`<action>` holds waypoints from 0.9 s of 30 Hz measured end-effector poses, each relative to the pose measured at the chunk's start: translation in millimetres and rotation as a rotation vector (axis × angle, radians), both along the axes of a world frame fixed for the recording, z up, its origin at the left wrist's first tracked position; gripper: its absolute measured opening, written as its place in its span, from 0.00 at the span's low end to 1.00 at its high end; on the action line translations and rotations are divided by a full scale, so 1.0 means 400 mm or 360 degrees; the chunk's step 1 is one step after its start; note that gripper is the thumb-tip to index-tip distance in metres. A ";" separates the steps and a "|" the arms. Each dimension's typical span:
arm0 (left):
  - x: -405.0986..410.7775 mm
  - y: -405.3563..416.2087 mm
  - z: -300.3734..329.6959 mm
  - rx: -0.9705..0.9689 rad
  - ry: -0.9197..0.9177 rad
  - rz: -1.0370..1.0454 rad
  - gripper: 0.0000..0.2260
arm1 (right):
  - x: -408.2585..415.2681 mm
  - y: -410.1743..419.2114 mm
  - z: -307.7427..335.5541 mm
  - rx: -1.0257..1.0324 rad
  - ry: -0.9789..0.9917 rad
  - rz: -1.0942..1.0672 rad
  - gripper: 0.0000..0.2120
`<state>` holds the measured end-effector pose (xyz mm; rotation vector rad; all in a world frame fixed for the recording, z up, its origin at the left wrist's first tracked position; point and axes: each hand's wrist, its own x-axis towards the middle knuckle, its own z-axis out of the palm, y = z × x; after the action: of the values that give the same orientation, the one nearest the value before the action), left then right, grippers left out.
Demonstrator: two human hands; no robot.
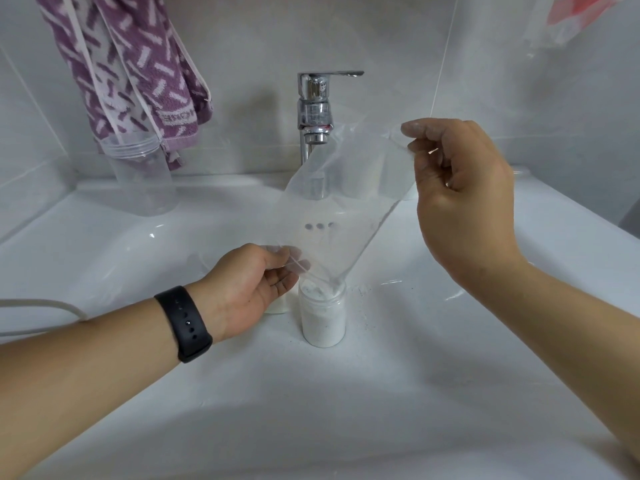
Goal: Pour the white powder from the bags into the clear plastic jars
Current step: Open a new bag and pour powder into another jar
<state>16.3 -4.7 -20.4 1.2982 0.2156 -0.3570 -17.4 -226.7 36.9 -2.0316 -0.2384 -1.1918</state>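
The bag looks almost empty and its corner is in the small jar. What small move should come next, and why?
Probably a gentle shake of the bag with the right hand, which pinches its top corner. The bag looks nearly clear, and its low corner sits in the mouth of the jar, steadied by the left hand. Powder already lies spilled on the sink, so the corner should stay inside.

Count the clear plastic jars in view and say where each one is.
3: a small jar under the bag's corner, full of powder; another jar mostly hidden behind the left hand; a large empty jar at back left. Others may be hidden.
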 end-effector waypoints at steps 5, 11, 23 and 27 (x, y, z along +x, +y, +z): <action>0.000 0.004 0.000 -0.0032 0.0024 0.0008 0.13 | -0.004 -0.002 0.006 0.0122 0.0100 0.0027 0.20; 0.000 0.004 0.001 -0.0041 0.0057 -0.0017 0.14 | -0.006 0.001 0.006 0.0121 0.0116 0.0057 0.20; -0.003 0.005 0.001 -0.0041 0.0041 -0.0019 0.13 | -0.024 0.014 0.014 0.0020 -0.0070 0.0270 0.24; -0.003 0.004 0.000 -0.0032 0.0031 -0.0030 0.11 | -0.019 0.016 0.025 0.0004 -0.0114 0.0267 0.24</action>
<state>15.2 -3.2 -20.2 1.2782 0.2159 -0.3867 -25.1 -220.3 47.0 -1.9273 -0.4336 -1.1600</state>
